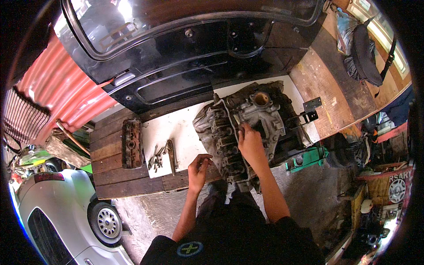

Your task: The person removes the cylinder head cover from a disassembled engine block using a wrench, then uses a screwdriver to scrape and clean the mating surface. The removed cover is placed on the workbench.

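I stood at the near side of a wooden bench [106,152], where a dirty metal engine [260,117] lay right of the middle, on a white board [164,123], its near end close to the bench's near edge. My right hand [251,142] was over the middle of the engine, fingers bent and drawn together, the tips pointing down beside the row of valve parts [219,132]; whether they gripped anything I cannot tell, since the hand itself hid them. My left hand [198,170] was just beside the engine's near left side, fingers loosely curled with the thumb near them; I cannot tell whether something small was between them or whether they touched the metal. Left of the engine, several small metal pieces [155,160] and a long, narrow tool [171,155] lay on the board, and farther left a long, rusty brown cover [132,143] rested near the board's left edge. A dark bracket [308,115] jutted from the engine's right side. A black vehicle panel with a window [176,79] rose along the far side, and a silver car [59,198] stood near left.
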Tool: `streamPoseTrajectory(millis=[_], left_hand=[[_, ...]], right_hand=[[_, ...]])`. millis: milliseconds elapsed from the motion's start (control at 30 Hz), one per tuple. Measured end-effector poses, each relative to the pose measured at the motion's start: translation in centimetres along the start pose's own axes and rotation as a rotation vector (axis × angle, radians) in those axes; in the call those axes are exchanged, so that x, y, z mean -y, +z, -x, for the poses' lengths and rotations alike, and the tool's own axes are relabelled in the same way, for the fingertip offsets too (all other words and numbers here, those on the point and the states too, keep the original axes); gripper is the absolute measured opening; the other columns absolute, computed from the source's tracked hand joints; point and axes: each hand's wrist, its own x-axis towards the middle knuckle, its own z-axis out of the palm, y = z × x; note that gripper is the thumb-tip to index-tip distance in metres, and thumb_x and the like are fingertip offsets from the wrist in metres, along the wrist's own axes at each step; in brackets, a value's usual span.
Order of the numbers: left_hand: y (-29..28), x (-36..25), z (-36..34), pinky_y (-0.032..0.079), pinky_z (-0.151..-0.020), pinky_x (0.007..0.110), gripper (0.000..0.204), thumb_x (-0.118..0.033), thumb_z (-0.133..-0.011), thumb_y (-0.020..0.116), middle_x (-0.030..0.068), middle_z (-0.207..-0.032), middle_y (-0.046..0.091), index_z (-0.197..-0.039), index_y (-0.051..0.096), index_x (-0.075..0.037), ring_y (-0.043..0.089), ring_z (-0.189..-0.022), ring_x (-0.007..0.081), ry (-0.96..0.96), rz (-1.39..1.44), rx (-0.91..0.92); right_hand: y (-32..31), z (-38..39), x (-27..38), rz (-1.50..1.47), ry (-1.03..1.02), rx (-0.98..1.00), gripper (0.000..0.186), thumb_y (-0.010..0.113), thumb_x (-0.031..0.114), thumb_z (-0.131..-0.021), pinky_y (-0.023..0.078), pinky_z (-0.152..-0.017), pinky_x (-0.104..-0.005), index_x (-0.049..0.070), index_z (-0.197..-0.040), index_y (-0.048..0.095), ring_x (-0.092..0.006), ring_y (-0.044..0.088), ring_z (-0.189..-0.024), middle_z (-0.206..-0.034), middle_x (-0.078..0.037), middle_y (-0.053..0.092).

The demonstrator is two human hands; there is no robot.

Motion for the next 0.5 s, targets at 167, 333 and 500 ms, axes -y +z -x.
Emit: streamPoseTrajectory(millis=[167,333,500], left_hand=[[1.1,-0.5,-0.3,0.050,-0.075,0.029,0.016,-0.003,-0.096,0.051,0.0100,-0.086,0.068,-0.102,0.064,0.003,0.064,-0.079,0.0155,0.002,-0.022,0.004],[1.8,-0.4,-0.4,0.050,-0.075,0.028,0.017,-0.004,-0.096,0.050,0.0100,-0.086,0.067,-0.102,0.064,0.003,0.064,-0.078,0.0154,0.005,-0.056,-0.014],[2.1,-0.9,-0.9,0.050,-0.074,0.028,0.018,-0.004,-0.096,0.049,0.0099,-0.086,0.067,-0.101,0.064,0.004,0.063,-0.078,0.0147,-0.002,-0.034,-0.024]], right_hand=[[-0.4,2.2,-0.4,0.060,0.026,0.017,0.025,0.053,0.007,-0.094,0.050,-0.060,-0.0463,-0.007,-0.115,0.056,-0.0405,0.064,-0.069,-0.078,-0.027,0.064],[-2.3,3.3,-0.7,0.078,-0.008,0.017,0.024,0.055,0.008,-0.093,0.050,-0.059,-0.0472,-0.005,-0.114,0.055,-0.0405,0.064,-0.068,-0.077,-0.025,0.064],[-0.4,-0.1,-1.2,0.024,0.039,0.048,0.032,0.053,0.015,-0.094,0.051,-0.064,-0.0518,-0.003,-0.120,0.053,-0.0446,0.062,-0.069,-0.073,-0.026,0.063]])
